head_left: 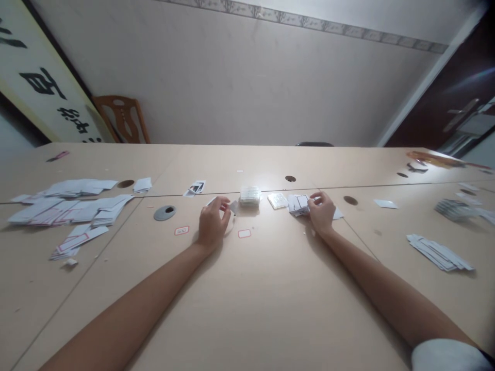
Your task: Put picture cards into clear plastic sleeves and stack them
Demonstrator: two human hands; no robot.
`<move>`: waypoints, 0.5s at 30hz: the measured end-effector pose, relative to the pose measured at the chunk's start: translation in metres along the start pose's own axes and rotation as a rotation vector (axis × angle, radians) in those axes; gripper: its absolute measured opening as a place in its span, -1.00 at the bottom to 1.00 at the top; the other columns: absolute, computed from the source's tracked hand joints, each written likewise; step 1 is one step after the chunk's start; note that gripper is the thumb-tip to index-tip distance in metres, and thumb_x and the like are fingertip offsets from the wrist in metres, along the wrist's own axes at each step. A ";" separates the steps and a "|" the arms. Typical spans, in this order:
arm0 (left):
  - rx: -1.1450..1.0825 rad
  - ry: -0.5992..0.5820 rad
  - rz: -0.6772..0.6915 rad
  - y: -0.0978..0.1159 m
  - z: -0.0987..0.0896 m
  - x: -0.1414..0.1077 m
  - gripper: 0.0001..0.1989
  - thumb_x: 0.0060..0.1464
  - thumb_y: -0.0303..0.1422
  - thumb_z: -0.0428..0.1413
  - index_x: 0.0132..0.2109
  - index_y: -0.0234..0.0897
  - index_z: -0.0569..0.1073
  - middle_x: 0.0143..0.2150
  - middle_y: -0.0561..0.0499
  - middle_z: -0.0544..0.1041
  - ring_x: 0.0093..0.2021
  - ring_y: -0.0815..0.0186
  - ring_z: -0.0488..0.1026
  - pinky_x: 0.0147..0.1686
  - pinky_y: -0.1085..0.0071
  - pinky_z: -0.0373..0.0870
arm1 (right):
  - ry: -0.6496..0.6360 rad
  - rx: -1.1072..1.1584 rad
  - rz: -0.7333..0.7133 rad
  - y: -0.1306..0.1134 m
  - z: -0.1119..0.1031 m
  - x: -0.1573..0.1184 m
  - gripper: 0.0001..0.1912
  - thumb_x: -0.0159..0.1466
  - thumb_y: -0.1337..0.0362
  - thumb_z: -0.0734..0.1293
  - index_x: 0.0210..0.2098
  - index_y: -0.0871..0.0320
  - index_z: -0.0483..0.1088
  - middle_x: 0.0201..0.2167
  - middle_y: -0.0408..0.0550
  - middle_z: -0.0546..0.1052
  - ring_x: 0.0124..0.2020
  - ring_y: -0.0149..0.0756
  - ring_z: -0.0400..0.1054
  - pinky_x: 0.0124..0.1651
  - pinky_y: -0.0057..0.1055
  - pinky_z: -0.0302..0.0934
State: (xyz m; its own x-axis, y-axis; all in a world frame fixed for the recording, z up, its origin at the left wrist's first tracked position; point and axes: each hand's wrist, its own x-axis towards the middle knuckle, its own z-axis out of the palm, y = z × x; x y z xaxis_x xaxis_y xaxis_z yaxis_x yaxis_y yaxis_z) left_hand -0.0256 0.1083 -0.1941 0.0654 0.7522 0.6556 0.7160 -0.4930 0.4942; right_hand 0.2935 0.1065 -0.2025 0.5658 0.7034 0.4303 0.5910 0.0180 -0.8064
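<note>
My left hand (213, 222) is closed, its fingers curled in a pinch. A small greyish, see-through piece (233, 207) shows at its fingertips, and a bit of white peeks out behind the fingers. Just to the right stands a stack of clear-wrapped white packs (249, 196). One flat white pack (277, 200) lies beyond that stack. My right hand (322, 210) pinches the edge of a white paper with black printed lines (298, 204). Another white paper (337, 213) sticks out under this hand. A red-bordered label (244, 234) lies between my hands, a second one (181, 231) farther left.
Piles of white papers (73, 211) spread across the left of the table. At the right are a row of white strips (440, 252) and a stack of packs (456, 209). Printed cards (195, 188), a pink-handled cutter (58, 156) and a grey round cap (164, 213) also lie here.
</note>
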 end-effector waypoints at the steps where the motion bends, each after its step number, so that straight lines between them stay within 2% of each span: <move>1: 0.000 0.000 0.004 0.000 0.000 0.000 -0.87 0.10 -0.48 0.04 -0.17 -0.25 0.37 -0.32 0.05 0.52 -0.31 0.31 0.48 -0.16 0.34 0.29 | -0.001 -0.023 -0.015 0.001 0.000 0.001 -0.86 0.06 0.30 0.26 -0.37 0.17 0.38 -0.56 -0.17 0.37 -0.52 -0.36 0.25 -0.40 -0.43 0.10; 5: 0.015 0.008 0.022 -0.001 0.002 0.001 -0.87 0.11 -0.47 0.04 -0.16 -0.25 0.38 -0.33 0.05 0.52 -0.30 0.30 0.48 -0.17 0.34 0.28 | 0.038 -0.050 -0.023 -0.004 -0.002 0.000 -0.82 0.07 0.30 0.28 -0.30 0.16 0.37 -0.57 -0.23 0.27 -0.52 -0.38 0.19 -0.40 -0.44 0.06; 8: 0.053 0.027 0.053 0.000 0.001 0.000 -0.87 0.14 -0.46 0.04 -0.15 -0.25 0.38 -0.33 0.05 0.53 -0.29 0.28 0.49 -0.15 0.32 0.27 | 0.012 0.067 -0.059 -0.022 -0.005 -0.012 -0.82 0.11 0.25 0.30 -0.28 0.16 0.37 -0.55 -0.23 0.28 -0.52 -0.41 0.19 -0.43 -0.47 0.09; 10: 0.092 0.050 0.112 0.002 0.001 -0.002 -0.86 0.15 -0.45 0.03 -0.12 -0.24 0.37 -0.32 0.05 0.54 -0.27 0.27 0.49 -0.12 0.30 0.26 | -0.182 0.236 -0.030 -0.041 -0.004 -0.027 -0.82 0.15 0.18 0.31 -0.32 0.17 0.37 -0.55 -0.20 0.33 -0.55 -0.43 0.23 -0.50 -0.50 0.11; 11: 0.115 0.068 0.157 0.003 0.000 -0.003 -0.86 0.16 -0.44 0.03 -0.11 -0.24 0.36 -0.32 0.04 0.54 -0.26 0.27 0.49 -0.10 0.29 0.26 | -0.339 0.319 0.012 -0.053 -0.003 -0.036 -0.77 0.16 0.12 0.33 -0.33 0.17 0.38 -0.56 -0.19 0.35 -0.58 -0.44 0.23 -0.55 -0.52 0.11; 13: 0.159 0.115 0.268 0.005 0.000 -0.004 -0.85 0.16 -0.44 0.04 -0.10 -0.24 0.35 -0.29 0.03 0.56 -0.24 0.27 0.49 -0.04 0.26 0.25 | -0.744 0.472 0.151 -0.076 0.003 -0.055 -0.67 0.17 0.03 0.35 -0.31 0.20 0.41 -0.51 -0.11 0.44 -0.62 -0.45 0.29 -0.58 -0.51 0.16; 14: 0.178 0.135 0.327 0.006 0.000 -0.005 -0.85 0.16 -0.45 0.05 -0.10 -0.23 0.34 -0.27 0.02 0.56 -0.23 0.27 0.50 -0.01 0.25 0.25 | -0.887 0.522 0.225 -0.086 0.007 -0.064 -0.62 0.18 -0.02 0.34 -0.29 0.22 0.42 -0.43 -0.03 0.49 -0.60 -0.42 0.36 -0.57 -0.50 0.19; 15: 0.194 0.150 0.387 0.007 -0.001 -0.006 -0.83 0.15 -0.45 0.06 -0.09 -0.23 0.33 -0.26 0.02 0.57 -0.22 0.28 0.50 0.01 0.24 0.24 | -0.972 0.558 0.286 -0.095 0.011 -0.071 -0.58 0.21 -0.06 0.31 -0.26 0.23 0.43 -0.33 0.04 0.53 -0.56 -0.38 0.42 -0.55 -0.49 0.23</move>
State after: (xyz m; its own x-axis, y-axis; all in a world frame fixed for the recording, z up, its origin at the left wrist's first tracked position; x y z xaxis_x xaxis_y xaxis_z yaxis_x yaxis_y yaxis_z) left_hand -0.0218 0.1003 -0.1944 0.2621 0.4500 0.8537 0.7764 -0.6237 0.0904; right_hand 0.1907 0.0627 -0.1608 -0.1861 0.9780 -0.0946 0.0391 -0.0889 -0.9953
